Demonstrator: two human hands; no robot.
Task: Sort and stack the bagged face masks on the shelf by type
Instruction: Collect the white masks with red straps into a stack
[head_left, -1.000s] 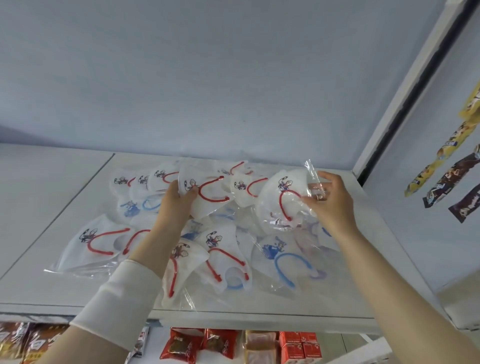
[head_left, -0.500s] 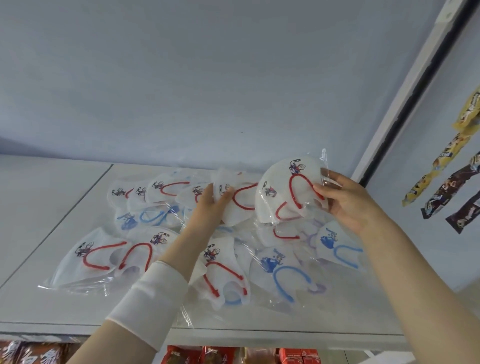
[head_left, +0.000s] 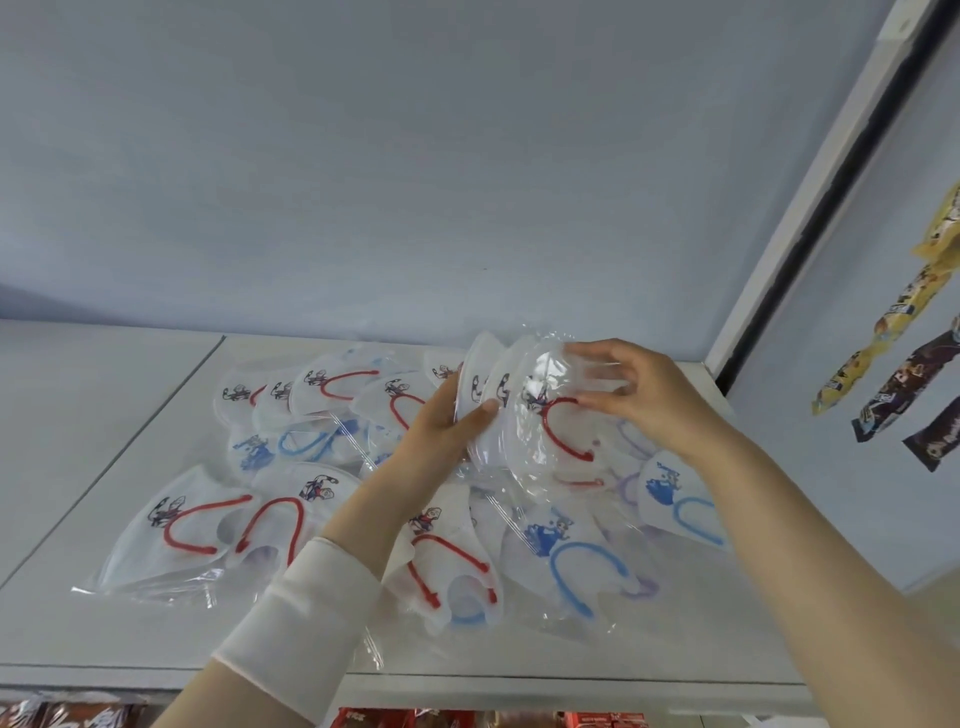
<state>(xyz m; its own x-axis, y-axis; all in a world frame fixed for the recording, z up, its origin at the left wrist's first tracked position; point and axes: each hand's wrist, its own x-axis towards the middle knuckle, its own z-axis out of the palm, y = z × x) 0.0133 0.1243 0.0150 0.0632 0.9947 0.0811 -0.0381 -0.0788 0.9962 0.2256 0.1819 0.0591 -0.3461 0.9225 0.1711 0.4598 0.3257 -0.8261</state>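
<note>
We've got a stack of red-loop bagged masks (head_left: 540, 441) raised just above the shelf (head_left: 597, 654) — our left hand (head_left: 436, 441) grips it from beneath, thumb across the front, while the right hand (head_left: 644, 400) pinches the top bag's edge, likely squaring it with the others. Blue-loop masks (head_left: 571, 551) and loose red-loop masks (head_left: 208, 525) lie mixed below — sorting looks barely begun.

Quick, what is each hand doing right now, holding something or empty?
Left hand: grips the small stack of clear-bagged white face masks with red ear loops.
Right hand: pinches the front bag of that stack.
</note>
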